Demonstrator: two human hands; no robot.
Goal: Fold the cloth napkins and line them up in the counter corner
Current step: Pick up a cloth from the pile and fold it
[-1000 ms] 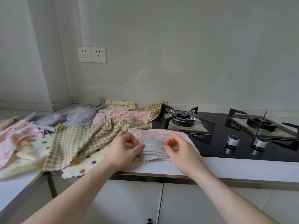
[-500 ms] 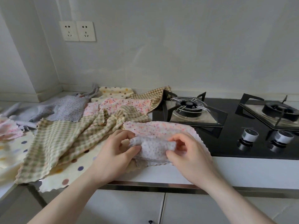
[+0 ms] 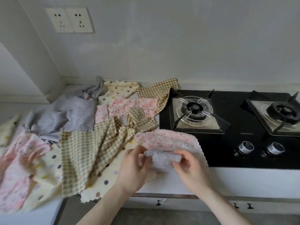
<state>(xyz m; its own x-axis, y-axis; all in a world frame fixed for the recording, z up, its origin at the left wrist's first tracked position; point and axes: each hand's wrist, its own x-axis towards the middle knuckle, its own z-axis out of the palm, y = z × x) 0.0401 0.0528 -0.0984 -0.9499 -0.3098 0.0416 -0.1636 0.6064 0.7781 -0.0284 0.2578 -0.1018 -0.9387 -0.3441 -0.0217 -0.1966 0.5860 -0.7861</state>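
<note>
A small folded grey napkin (image 3: 163, 159) is held just above the counter's front edge, pinched at its left end by my left hand (image 3: 134, 169) and at its right end by my right hand (image 3: 190, 169). Behind and under it lies a pink flowered napkin (image 3: 168, 140), reaching onto the stove's edge. A heap of loose napkins covers the counter to the left: beige check (image 3: 84, 151), cream with dots (image 3: 103, 181), grey flowered (image 3: 76, 117), pink flowered (image 3: 126, 108) and pale pink (image 3: 14, 181). The counter corner (image 3: 65, 88) is at the back left.
A black gas stove (image 3: 243, 138) with two burners and two knobs (image 3: 246, 147) fills the counter to the right. Wall sockets (image 3: 69, 20) sit above the corner. The counter's front edge (image 3: 243, 182) runs below my hands, with cabinet doors underneath.
Both hands have lifted the grey napkin a little and gathered it tighter between them. The view has tilted down and shifted closer to the counter.
</note>
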